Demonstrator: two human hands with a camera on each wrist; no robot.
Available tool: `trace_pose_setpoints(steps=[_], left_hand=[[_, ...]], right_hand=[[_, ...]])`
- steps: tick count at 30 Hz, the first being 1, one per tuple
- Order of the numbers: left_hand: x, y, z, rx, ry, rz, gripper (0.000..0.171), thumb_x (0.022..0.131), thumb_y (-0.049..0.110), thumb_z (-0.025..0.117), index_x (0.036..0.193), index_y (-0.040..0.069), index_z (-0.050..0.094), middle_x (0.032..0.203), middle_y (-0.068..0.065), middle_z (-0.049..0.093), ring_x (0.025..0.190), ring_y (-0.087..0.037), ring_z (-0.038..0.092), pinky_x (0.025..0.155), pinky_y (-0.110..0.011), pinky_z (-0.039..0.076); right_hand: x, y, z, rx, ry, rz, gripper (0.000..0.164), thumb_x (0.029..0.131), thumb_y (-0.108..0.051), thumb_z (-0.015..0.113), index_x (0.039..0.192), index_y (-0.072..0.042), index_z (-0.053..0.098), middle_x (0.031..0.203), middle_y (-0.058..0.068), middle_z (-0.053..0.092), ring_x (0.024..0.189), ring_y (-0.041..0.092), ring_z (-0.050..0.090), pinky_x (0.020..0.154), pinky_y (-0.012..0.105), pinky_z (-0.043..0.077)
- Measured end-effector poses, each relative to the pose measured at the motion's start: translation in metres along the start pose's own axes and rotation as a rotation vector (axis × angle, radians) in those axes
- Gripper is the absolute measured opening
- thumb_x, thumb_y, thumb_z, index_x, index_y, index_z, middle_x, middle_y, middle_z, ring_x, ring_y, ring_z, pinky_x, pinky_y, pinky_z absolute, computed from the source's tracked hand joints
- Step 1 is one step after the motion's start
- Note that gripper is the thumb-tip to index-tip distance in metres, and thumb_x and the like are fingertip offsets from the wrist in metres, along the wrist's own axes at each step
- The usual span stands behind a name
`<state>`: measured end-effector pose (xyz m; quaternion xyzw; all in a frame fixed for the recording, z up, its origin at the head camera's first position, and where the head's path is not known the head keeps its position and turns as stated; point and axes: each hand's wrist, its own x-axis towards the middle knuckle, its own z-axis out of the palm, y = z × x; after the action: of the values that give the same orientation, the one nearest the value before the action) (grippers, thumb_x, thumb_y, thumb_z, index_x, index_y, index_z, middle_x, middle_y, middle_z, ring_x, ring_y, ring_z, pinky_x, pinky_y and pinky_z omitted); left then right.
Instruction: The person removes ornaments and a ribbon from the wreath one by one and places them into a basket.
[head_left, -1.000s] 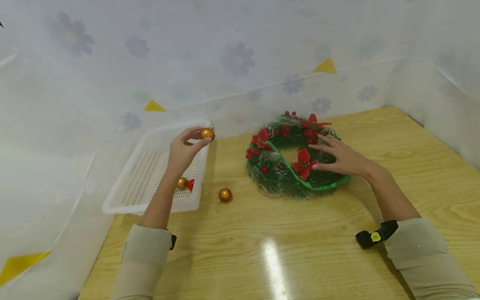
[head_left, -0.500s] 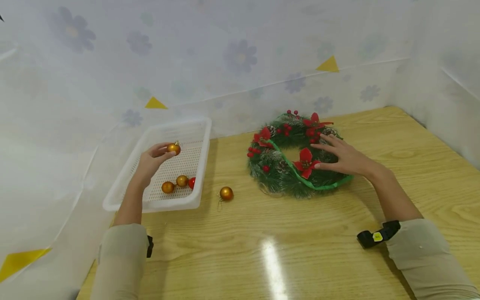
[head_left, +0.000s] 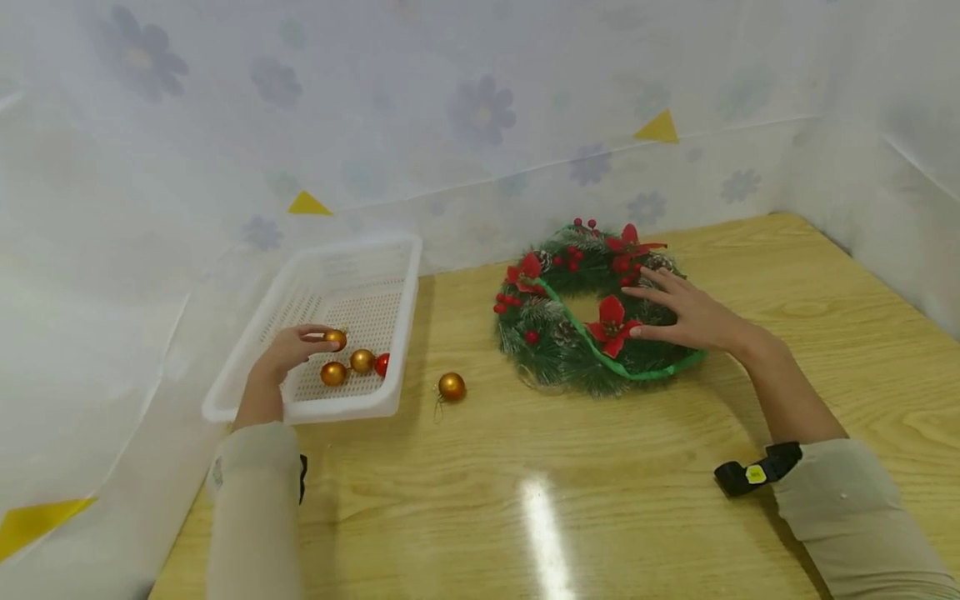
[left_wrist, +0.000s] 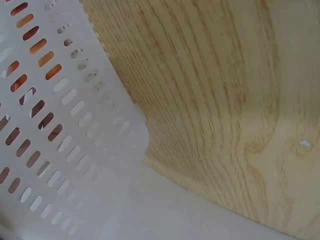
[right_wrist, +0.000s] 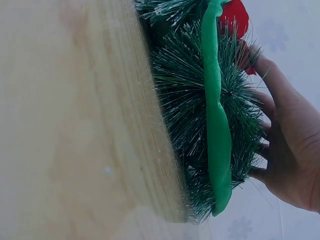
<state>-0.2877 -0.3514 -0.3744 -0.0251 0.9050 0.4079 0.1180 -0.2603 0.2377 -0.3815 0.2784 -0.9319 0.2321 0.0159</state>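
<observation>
One gold bauble (head_left: 337,338) protrudes from the pinching left grip (head_left: 291,347), the right grip (head_left: 688,318) spread.

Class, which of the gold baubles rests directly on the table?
The gold bauble lying between the white basket and the wreath is on the table. Two other gold baubles lie inside the basket; the left hand holds the fourth.

Forward-down head view, close wrist views, wreath (head_left: 562,362) shared with right wrist
</observation>
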Motion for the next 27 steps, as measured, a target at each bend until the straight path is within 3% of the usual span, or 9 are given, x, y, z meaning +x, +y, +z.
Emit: trace_pose_setpoints(steps=[3,6,12,17,20,23,27], left_hand=[[-0.015,0.019,0.002,0.068,-0.049,0.008,0.054,0.076,0.027,0.058,0.118,-0.002,0.04,0.12,-0.025,0.033,0.106,-0.035,0.034,0.081,-0.045,0.032],[-0.019,0.024,0.004,0.136,-0.073,-0.022,0.052,0.078,0.024,0.057,0.118,-0.004,0.04,0.119,-0.026,0.034,0.106,-0.036,0.034,0.081,-0.043,0.033],[-0.018,0.024,0.006,0.219,-0.095,-0.034,0.053,0.078,0.027,0.056,0.117,-0.005,0.04,0.115,-0.028,0.038,0.104,-0.038,0.034,0.079,-0.042,0.034],[-0.015,0.027,0.004,0.241,-0.085,0.039,0.054,0.08,0.028,0.053,0.119,-0.006,0.037,0.115,-0.028,0.038,0.105,-0.04,0.032,0.08,-0.047,0.031],[-0.018,0.038,0.003,0.205,-0.021,0.097,0.053,0.08,0.027,0.053,0.119,-0.005,0.038,0.114,-0.027,0.039,0.105,-0.04,0.033,0.082,-0.048,0.029],[-0.016,0.049,0.003,0.157,0.088,0.164,0.05,0.079,0.029,0.054,0.118,0.0,0.042,0.115,-0.023,0.041,0.104,-0.037,0.034,0.083,-0.048,0.028],[0.015,0.042,0.01,0.059,0.219,0.322,0.045,0.075,0.033,0.058,0.116,0.016,0.049,0.115,-0.007,0.045,0.104,-0.024,0.037,0.076,-0.039,0.035]], right_hand=[[-0.001,-0.001,-0.001,-0.004,0.007,0.004,0.063,0.073,-0.041,0.057,0.127,-0.019,0.032,0.135,0.01,0.009,0.12,0.032,0.0,0.083,0.06,0.01],[-0.002,-0.001,0.0,-0.009,0.01,-0.002,0.063,0.073,-0.041,0.057,0.127,-0.018,0.033,0.135,0.011,0.009,0.12,0.032,0.001,0.083,0.06,0.01],[-0.002,0.002,0.0,-0.007,0.006,-0.01,0.063,0.073,-0.041,0.057,0.127,-0.019,0.032,0.135,0.011,0.008,0.12,0.032,0.0,0.083,0.06,0.01],[0.0,0.003,-0.002,-0.01,0.009,-0.012,0.063,0.073,-0.042,0.057,0.127,-0.022,0.032,0.135,0.01,0.008,0.12,0.031,0.0,0.083,0.059,0.01],[0.001,0.003,-0.003,-0.018,0.007,-0.017,0.063,0.073,-0.042,0.057,0.127,-0.022,0.032,0.135,0.01,0.008,0.12,0.032,0.001,0.083,0.06,0.01],[0.001,0.002,-0.002,-0.019,0.007,-0.018,0.063,0.073,-0.042,0.056,0.127,-0.022,0.032,0.135,0.01,0.008,0.12,0.033,0.002,0.083,0.06,0.01],[0.0,0.0,-0.002,-0.023,0.007,-0.015,0.063,0.073,-0.042,0.056,0.127,-0.02,0.032,0.134,0.012,0.009,0.119,0.034,0.003,0.083,0.059,0.011]])
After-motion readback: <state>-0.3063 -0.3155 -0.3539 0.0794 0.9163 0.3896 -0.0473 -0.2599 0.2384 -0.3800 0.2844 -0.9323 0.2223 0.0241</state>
